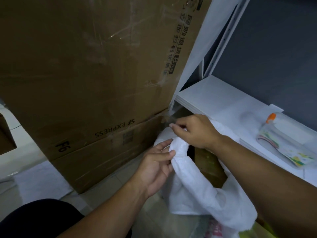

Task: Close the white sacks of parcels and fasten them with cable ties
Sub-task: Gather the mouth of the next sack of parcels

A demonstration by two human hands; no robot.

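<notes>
left hand [157,166] and right hand [194,132] grip the white sack [197,188], its mouth bunched into a crumpled roll.

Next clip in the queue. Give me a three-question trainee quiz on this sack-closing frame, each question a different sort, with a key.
1. True or false: the left hand grips the bunched neck of the white sack.
2. Multiple choice: the orange-capped pouch lies A) on the floor, B) on the white shelf, C) inside the sack.
3. Fill in: the lower cardboard box, printed SF EXPRESS, also carries the mark F__.

Key: 1 true; 2 B; 3 "6".
</notes>
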